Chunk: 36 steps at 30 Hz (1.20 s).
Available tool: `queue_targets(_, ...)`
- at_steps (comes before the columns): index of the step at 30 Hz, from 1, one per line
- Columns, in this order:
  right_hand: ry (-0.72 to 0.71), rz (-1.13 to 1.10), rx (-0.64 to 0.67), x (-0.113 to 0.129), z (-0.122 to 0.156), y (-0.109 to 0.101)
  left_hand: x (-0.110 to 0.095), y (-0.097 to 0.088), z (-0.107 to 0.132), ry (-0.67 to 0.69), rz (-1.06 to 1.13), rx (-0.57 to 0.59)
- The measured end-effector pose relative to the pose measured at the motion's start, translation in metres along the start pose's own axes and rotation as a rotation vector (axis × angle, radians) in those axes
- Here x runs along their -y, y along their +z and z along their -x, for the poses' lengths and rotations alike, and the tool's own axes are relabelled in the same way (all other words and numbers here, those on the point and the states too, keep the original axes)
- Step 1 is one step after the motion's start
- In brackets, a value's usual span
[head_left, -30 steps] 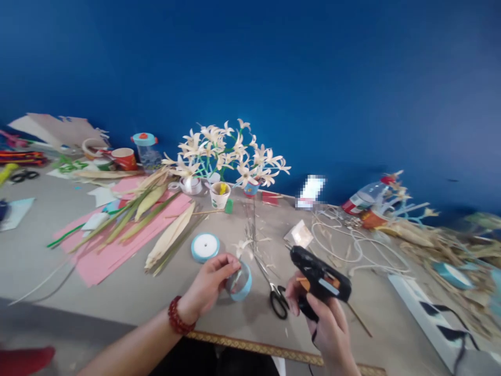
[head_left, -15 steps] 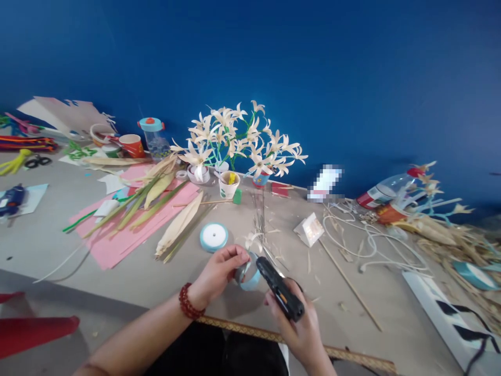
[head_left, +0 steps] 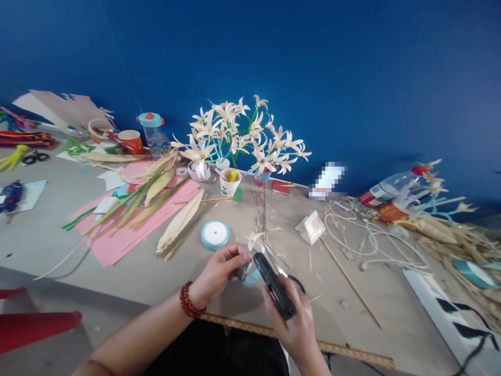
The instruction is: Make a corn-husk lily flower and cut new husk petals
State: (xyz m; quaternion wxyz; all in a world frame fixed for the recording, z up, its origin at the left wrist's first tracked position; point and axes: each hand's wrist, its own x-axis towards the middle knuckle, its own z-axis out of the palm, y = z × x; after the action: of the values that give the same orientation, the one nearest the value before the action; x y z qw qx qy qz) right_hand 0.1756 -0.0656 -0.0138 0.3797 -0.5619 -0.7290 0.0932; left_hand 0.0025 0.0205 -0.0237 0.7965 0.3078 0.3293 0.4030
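My left hand [head_left: 226,266] is closed in a pinch on a small cream flower [head_left: 255,241] whose pale petals stick out past my fingertips; its lower part is hidden by my fingers. In my right hand [head_left: 295,318] is a black glue gun [head_left: 270,279], its tip close to the base of the flower. Whether tip and flower touch, I cannot tell. Behind my left fingertips shows light-blue ribbon [head_left: 252,277], partly covered. A roll of blue ribbon [head_left: 215,234] lies flat just beyond. Scissors [head_left: 295,282] lie partly behind the glue gun, near several thin wires [head_left: 260,216].
Cups with cream flowers [head_left: 238,133] stand at the back by the blue wall. Pink paper [head_left: 105,248] and dried husks [head_left: 180,224] lie to the left. On the right are a white cable [head_left: 368,256], a stick [head_left: 352,282], a power strip [head_left: 434,313] and a bottle [head_left: 387,188].
The glue gun has moved slightly left, its tip now closer to the flower in my left hand. My left hand keeps its pinch, almost unmoved. The view has shifted slightly.
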Motion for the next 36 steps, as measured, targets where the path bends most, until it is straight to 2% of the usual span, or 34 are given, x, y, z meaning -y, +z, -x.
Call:
queue_targets(8, 0.037, 0.003, 0.005, -0.002, 0.0002, 0.0043, 0.0015, -0.0005, -0.0002, -0.001, 0.008, 0.007)
queue_targets(36, 0.008, 0.066, -0.006, -0.0032, -0.0008, 0.0061, 0.0024, -0.0018, -0.0001, -0.005, 0.005, 0.011)
